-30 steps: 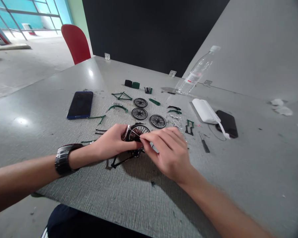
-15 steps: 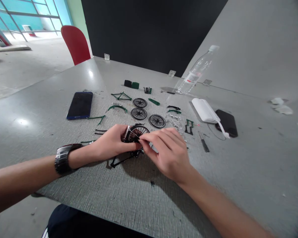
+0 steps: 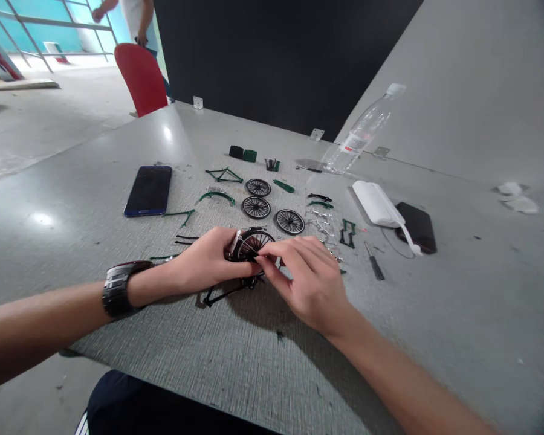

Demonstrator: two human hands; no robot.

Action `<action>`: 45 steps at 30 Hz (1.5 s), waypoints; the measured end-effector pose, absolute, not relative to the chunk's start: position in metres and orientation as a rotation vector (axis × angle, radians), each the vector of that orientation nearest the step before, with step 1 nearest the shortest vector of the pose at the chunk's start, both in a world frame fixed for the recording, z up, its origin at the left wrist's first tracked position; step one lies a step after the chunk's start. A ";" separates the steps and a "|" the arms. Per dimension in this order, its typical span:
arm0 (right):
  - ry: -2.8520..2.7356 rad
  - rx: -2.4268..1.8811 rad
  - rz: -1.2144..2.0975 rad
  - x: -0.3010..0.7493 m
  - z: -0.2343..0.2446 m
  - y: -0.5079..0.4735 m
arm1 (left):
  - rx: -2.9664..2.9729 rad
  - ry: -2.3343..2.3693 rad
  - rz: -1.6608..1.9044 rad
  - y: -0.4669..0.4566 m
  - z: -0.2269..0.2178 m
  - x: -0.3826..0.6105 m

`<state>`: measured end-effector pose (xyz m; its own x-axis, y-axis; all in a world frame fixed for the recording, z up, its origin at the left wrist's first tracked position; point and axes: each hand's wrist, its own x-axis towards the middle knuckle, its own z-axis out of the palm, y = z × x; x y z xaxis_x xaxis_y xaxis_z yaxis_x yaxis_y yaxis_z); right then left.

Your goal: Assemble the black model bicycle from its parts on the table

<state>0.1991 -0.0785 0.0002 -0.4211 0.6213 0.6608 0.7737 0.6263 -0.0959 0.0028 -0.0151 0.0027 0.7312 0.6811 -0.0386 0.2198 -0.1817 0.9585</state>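
A small model bicycle, with a black frame [image 3: 222, 295] and a spoked wheel [image 3: 250, 243], is held just over the near part of the table. My left hand [image 3: 204, 260] grips it from the left, thumb along the near side of the wheel and fingers behind. Pinched at the wheel's hub are the thumb and forefinger of my right hand [image 3: 306, 278]. A thin pale rod runs across the spokes toward those fingertips; whatever sits between them is hidden. Beyond lie loose wheels [image 3: 255, 207], a green bicycle frame [image 3: 224, 175] and green mudguards [image 3: 216, 195].
A phone [image 3: 148, 190] lies left, a screwdriver [image 3: 374, 263] right. Farther right are a white case [image 3: 376, 204] and a dark flat object [image 3: 417, 226]. A plastic bottle [image 3: 362, 130] stands by the back panel. Behind a red chair [image 3: 140, 78] is a person [image 3: 138, 21].
A person has come into view behind the red chair. The whole view has shifted slightly; both hands keep nearly the same hold at the wheel.
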 end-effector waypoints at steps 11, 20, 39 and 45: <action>-2.174 -1.100 -0.234 0.199 -0.001 -0.079 | 1.785 0.737 0.477 -0.016 0.002 0.002; -2.171 -1.097 -0.206 0.198 -0.002 -0.080 | 1.860 0.794 0.477 -0.016 0.000 0.003; -2.148 -1.163 0.025 0.198 -0.005 -0.083 | 1.956 0.886 0.424 -0.019 0.005 0.002; -2.135 -1.164 0.099 0.198 -0.006 -0.084 | 1.979 0.908 0.415 -0.019 0.004 0.002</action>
<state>0.1983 -0.0839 -0.0058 -0.3573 0.7649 0.5360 0.7120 0.5945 -0.3737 0.0018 -0.0193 0.0045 0.6752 0.7352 -0.0596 0.4364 -0.3329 0.8359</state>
